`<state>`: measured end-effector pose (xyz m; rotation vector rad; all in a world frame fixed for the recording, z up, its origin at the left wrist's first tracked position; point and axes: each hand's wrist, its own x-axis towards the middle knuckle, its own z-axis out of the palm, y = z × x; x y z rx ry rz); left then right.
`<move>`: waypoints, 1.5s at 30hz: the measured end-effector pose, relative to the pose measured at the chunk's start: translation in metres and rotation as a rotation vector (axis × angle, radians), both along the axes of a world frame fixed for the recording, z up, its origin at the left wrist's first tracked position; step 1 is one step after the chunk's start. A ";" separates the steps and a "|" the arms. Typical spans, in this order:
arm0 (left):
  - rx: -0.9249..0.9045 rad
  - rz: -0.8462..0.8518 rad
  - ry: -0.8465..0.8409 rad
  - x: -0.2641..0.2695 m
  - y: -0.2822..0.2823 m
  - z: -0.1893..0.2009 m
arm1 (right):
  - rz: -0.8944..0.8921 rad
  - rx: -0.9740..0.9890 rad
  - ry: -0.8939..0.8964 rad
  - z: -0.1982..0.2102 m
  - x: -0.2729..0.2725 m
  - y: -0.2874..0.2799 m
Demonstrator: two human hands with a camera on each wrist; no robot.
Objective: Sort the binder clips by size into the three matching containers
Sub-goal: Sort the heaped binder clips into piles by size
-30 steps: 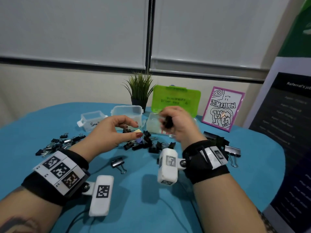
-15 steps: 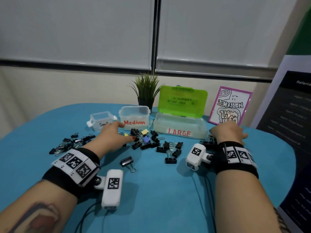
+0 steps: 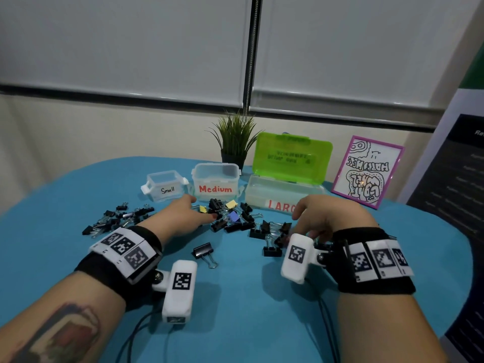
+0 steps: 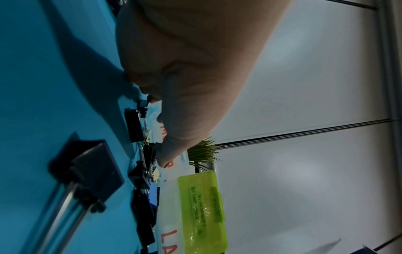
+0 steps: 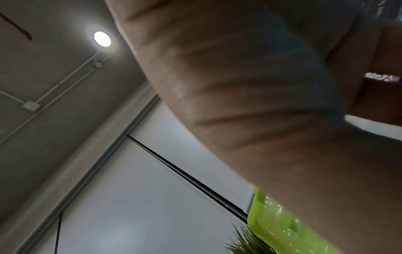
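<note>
Three open boxes stand at the back: Small, Medium and Large with its green lid raised. Small black clips are heaped at the left. A mixed pile of clips lies before the Medium box. My left hand reaches into that pile, thumb and forefinger spread; in the left wrist view its thumb touches a black clip. My right hand hovers, fingers hanging down, over a clip cluster; its fingertips are hidden. One clip lies alone.
A potted plant and a pink-framed drawing stand behind the boxes. A dark poster rises at the right edge. Black cables trail over the blue table near me.
The right hand, which held a black clip over the Large box a second ago, went to the far right and has now moved left over the cluster. The left hand lowered into the pile.
</note>
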<state>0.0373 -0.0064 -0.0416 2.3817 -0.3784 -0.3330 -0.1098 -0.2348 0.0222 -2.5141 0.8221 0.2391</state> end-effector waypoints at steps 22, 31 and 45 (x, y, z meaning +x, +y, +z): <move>-0.108 -0.075 -0.024 -0.001 0.003 0.001 | 0.136 -0.002 -0.098 -0.026 0.033 0.017; 0.030 -0.201 -0.028 -0.009 0.000 0.004 | 0.316 0.142 -0.257 -0.044 0.053 0.032; -0.001 -0.303 0.017 -0.010 0.000 0.002 | 0.327 0.103 -0.315 -0.060 0.071 0.039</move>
